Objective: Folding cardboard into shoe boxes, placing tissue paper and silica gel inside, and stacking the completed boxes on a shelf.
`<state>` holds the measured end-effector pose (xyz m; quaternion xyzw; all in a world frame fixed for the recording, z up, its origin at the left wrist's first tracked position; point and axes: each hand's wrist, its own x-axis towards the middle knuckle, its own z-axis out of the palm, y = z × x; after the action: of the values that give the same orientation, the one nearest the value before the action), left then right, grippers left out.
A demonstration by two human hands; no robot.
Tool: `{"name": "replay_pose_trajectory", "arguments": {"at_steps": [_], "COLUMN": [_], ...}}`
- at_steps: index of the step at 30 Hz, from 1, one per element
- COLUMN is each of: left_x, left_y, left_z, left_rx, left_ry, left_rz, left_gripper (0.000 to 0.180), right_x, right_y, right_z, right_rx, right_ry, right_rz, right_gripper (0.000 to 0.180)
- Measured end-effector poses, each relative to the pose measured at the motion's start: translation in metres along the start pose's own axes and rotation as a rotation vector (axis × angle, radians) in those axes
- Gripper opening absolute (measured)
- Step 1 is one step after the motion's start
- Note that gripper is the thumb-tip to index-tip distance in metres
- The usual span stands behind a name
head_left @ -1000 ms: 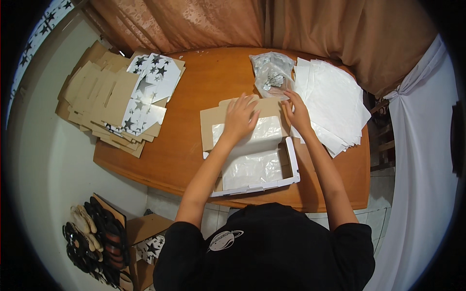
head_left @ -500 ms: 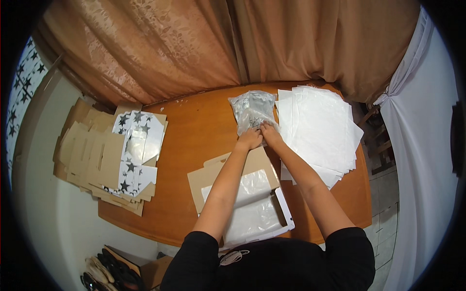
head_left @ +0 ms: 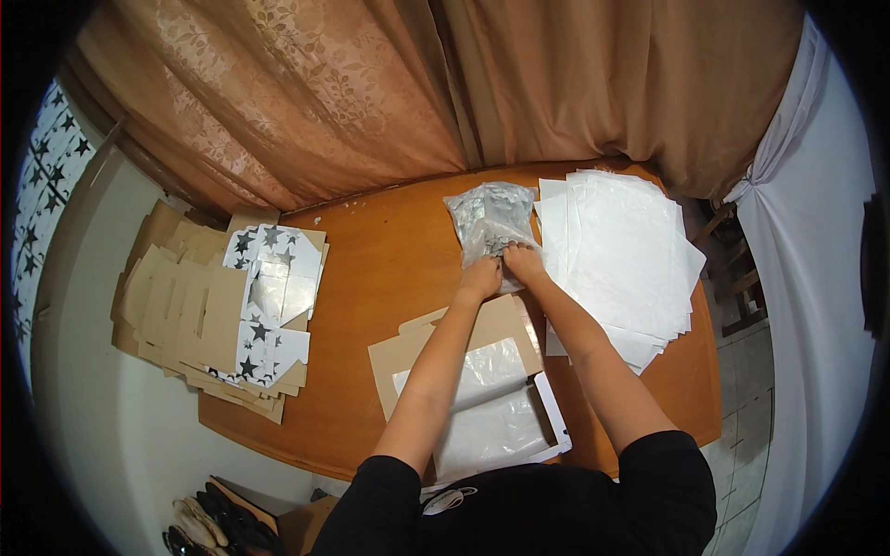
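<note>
A crumpled clear plastic bag [head_left: 491,208] with small greyish pieces inside lies toward the far side of the wooden table. At its near end, my left hand [head_left: 481,276] is closed on the plastic. Close beside it, my right hand [head_left: 525,263] has its fingers curled over the bag's near edge, also gripping it. Between my forearms, nearer to me, is an open cardboard box [head_left: 553,408] lined with white, shiny thin sheeting [head_left: 491,435]; my left forearm hides part of it.
Flat brown cardboard pieces [head_left: 176,306] are piled at the left, with star-patterned white box pieces [head_left: 273,306] on top. A stack of white sheets [head_left: 621,259] lies right of the bag. Brown curtains [head_left: 371,102] hang behind the table [head_left: 362,250]. Shoes [head_left: 218,519] are at the lower left.
The whole view has shifted slightly down and right. My hands remain at the bag's near end; the left fingers are now more tightly curled and the right fingers lie over the edge.
</note>
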<state>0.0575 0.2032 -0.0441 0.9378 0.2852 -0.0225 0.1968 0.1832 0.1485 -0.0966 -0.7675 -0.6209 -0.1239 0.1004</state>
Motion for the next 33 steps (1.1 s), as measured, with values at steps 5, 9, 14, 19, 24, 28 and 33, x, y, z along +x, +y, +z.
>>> {"name": "replay_pose_trajectory", "arguments": {"at_steps": [5,9,14,19,24,28,33], "left_x": [-0.006,-0.017,-0.037,-0.051,-0.123,-0.214,-0.283], "left_y": [0.005,0.018,0.023,0.023,0.044,0.045,0.001], "left_z": [-0.016,-0.034,-0.04,-0.035,-0.064,-0.084,-0.048], "left_rx": [-0.057,-0.148,-0.081,-0.139,-0.364,-0.506,-0.822], "left_ry": [0.399,0.443,0.37,0.516,0.69,0.634,0.757], "left_rz": [0.05,0.055,0.031,0.056,0.162,0.118,-0.126], "left_gripper": [0.032,0.03,0.033,0.036,0.034,0.034,0.037], "right_x": [-0.012,-0.022,-0.03,-0.04,-0.073,-0.118,-0.174], "right_y": [-0.002,0.002,-0.002,-0.023,-0.049,-0.078,-0.126], "right_z": [-0.009,-0.02,-0.052,-0.09,-0.143,-0.187,-0.19], "right_rx": [0.161,0.321,0.503,0.672,0.983,1.436,1.34], "right_ry": [-0.073,-0.018,0.035,0.252,0.303,0.114,-0.345], "right_rz": [0.038,0.141,0.24,0.35,0.199,0.174,0.095], "right_gripper": [0.013,0.016,0.014,0.018,0.016,0.019,0.035]}}
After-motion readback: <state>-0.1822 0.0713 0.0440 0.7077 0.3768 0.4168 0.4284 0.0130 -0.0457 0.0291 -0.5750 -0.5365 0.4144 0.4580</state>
